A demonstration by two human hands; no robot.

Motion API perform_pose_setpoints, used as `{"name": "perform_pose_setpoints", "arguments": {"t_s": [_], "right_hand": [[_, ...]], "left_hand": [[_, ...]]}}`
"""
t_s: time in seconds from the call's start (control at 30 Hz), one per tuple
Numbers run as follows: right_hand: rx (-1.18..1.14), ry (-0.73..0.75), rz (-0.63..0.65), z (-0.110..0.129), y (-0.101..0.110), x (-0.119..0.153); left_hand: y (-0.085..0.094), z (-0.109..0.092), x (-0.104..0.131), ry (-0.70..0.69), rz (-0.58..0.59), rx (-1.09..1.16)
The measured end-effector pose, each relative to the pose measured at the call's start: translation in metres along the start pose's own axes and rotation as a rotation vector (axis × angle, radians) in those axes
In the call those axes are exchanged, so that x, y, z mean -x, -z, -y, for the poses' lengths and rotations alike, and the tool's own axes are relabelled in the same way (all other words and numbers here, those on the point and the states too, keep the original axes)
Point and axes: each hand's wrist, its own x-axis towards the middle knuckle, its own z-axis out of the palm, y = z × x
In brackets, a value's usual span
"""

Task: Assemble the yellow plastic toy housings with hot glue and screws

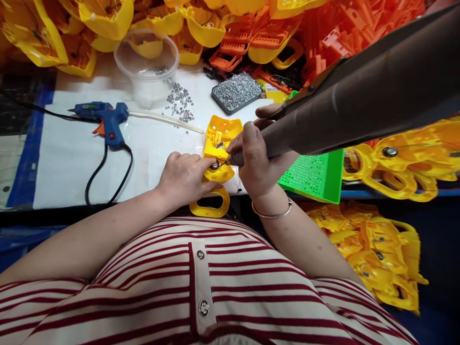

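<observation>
A yellow plastic shell (224, 126) with a ring-shaped handle lies at the table's front edge. My left hand (185, 175) is closed on its left side, thumb and fingers about a round metal part (215, 166) inside. In my right hand (259, 165) is a long dark electric screwdriver (309, 112), gripped near its front end and tilted across the view to the upper right. Its bit points into the shell, next to the round part; whether it touches a screw there is too small to tell. A small grey part with wires sits higher in the shell.
A blue glue gun (111, 120) with a black cord lies left. Behind are loose screws (179, 101), a clear tub (146, 79) and a black tray of screws (236, 93). A green perforated basket (309, 175) stands right. Yellow shells (373, 254) and orange parts (348, 36) are piled around.
</observation>
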Motion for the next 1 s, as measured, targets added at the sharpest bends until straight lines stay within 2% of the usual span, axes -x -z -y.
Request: {"name": "perform_pose_setpoints", "arguments": {"t_s": [0.1, 0.17, 0.27, 0.33, 0.4, 0.47, 0.6, 0.7, 0.8, 0.9, 1.0], "right_hand": [[0.003, 0.073, -0.024, -0.005, -0.002, 0.002], [-0.014, 0.115, -0.033, 0.002, -0.005, -0.003], [-0.077, 0.267, -0.126, 0.029, -0.003, -0.019], [-0.174, 0.369, -0.175, 0.05, 0.004, -0.029], [-0.209, 0.304, -0.156, 0.065, 0.014, -0.035], [-0.202, 0.211, -0.177, 0.07, 0.022, -0.035], [-0.23, 0.285, -0.172, 0.059, 0.027, -0.027], [-0.198, 0.278, -0.162, 0.052, 0.026, -0.024], [-0.159, 0.226, -0.17, 0.053, 0.027, -0.024], [-0.214, 0.243, -0.156, 0.056, 0.027, -0.027], [-0.26, 0.285, -0.141, 0.06, 0.025, -0.031]], "left_hand": [[0.0, -0.002, 0.001, 0.0, -0.012, 0.003], [-0.002, -0.002, 0.003, -0.001, -0.018, 0.011], [-0.005, 0.007, 0.002, -0.022, -0.035, 0.061], [-0.004, 0.018, -0.004, -0.012, -0.123, 0.142], [0.003, 0.032, -0.015, 0.042, -0.254, 0.207], [0.014, 0.044, -0.028, 0.135, -0.333, 0.191], [0.028, 0.054, -0.049, 0.303, -0.261, 0.078], [0.022, 0.056, -0.057, 0.325, -0.207, 0.055], [0.009, 0.062, -0.057, 0.288, -0.259, 0.075], [0.004, 0.062, -0.048, 0.216, -0.371, 0.309], [0.007, 0.051, -0.032, 0.216, -0.394, 0.762]]}}
